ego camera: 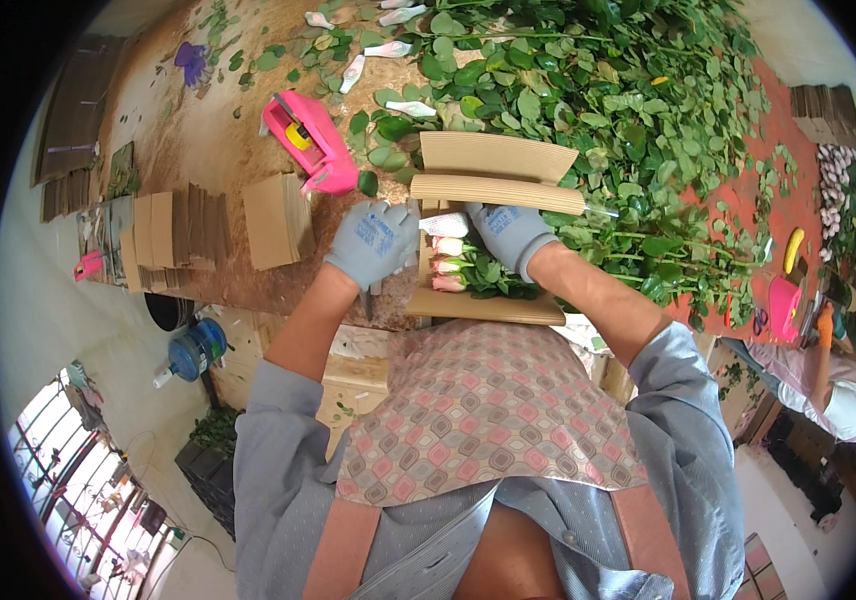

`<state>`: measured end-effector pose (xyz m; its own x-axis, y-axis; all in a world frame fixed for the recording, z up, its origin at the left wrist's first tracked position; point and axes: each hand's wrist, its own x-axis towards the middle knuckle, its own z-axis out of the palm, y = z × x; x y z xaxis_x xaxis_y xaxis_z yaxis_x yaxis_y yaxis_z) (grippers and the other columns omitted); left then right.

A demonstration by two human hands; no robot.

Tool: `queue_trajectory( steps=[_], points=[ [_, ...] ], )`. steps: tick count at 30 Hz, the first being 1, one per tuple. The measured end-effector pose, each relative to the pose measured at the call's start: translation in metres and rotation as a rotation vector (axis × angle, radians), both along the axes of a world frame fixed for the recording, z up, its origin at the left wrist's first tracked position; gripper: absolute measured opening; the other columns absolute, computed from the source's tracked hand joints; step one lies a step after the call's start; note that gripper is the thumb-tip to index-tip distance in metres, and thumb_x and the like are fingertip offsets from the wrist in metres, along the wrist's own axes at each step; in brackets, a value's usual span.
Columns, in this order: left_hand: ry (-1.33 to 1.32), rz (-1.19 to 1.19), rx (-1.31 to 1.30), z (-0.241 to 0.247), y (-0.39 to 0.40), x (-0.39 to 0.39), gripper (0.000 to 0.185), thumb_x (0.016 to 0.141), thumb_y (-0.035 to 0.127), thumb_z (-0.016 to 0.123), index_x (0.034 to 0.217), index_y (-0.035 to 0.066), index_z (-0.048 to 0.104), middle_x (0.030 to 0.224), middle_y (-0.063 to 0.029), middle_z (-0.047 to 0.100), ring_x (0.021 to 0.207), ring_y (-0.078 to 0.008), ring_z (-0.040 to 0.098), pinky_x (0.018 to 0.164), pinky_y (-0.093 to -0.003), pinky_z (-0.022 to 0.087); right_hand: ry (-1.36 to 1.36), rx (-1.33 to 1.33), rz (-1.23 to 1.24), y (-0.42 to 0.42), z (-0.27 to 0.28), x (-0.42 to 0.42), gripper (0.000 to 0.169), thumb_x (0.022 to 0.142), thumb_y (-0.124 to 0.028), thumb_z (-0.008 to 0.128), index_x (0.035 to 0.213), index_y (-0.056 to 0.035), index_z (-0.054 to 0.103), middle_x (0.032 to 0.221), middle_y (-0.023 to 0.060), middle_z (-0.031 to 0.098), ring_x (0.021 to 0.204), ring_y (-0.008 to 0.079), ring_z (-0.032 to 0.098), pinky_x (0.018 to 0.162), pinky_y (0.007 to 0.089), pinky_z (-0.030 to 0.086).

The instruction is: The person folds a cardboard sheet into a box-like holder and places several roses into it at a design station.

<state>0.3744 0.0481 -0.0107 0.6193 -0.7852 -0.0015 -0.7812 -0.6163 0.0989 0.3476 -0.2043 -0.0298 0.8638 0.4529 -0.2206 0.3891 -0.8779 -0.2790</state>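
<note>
Pink-and-cream roses (449, 266) lie in a row on a corrugated cardboard sheet (484, 306), heads to the left and leafy stems to the right. Above them is a bud in a white paper sleeve (443, 225). My right hand (507, 232), in a grey glove, rests over the stems beside that sleeve; its fingertips are hidden under a curled cardboard flap (499, 193). My left hand (374, 241), also gloved, is bent at the sheet's left edge. Below it a metal blade-like piece (366, 304) shows. What either hand grips is unclear.
A pink tape dispenser (315, 146) stands beyond my left hand. Cardboard stacks (278, 221) line the left side. Leafy rose stems (608, 112) cover the table's far right. Several white sleeves (387, 49) lie scattered. Another person (833, 390) is at the right.
</note>
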Motion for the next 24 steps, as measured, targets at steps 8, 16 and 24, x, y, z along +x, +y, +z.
queue_trajectory(
  steps=[8,16,24],
  points=[
    [0.019,0.385,0.100,0.039,0.046,0.005,0.019,0.083,0.026,0.068,0.086,0.008,0.064,0.084,-0.0098,0.064,0.078,-0.0304,0.065,0.071,-0.0450,0.052,-0.076,-0.066,0.114,-0.001,-0.008,-0.005,0.032,0.099,-0.017,0.048,0.125,-0.0012,0.059,0.114,0.0244,0.068,0.102,0.0404,0.067,0.086,0.0508,0.053],
    [0.496,0.058,-0.150,0.059,-0.025,-0.061,0.042,0.094,0.029,0.059,0.131,0.006,0.058,0.134,-0.0145,0.058,0.106,-0.0342,0.065,0.093,-0.0458,0.051,-0.010,-0.114,0.145,0.015,0.004,-0.012,0.032,0.099,-0.024,0.051,0.121,-0.0029,0.062,0.113,0.0236,0.068,0.100,0.0382,0.068,0.082,0.0498,0.054],
    [0.705,0.095,0.056,0.037,-0.047,-0.051,0.037,0.093,0.018,0.058,0.128,0.007,0.053,0.138,-0.0188,0.054,0.107,-0.0395,0.064,0.086,-0.0515,0.053,-0.069,-0.079,0.130,0.010,-0.001,-0.014,0.028,0.097,-0.021,0.051,0.118,-0.0071,0.063,0.109,0.0206,0.068,0.098,0.0368,0.068,0.083,0.0480,0.054]
  ],
)
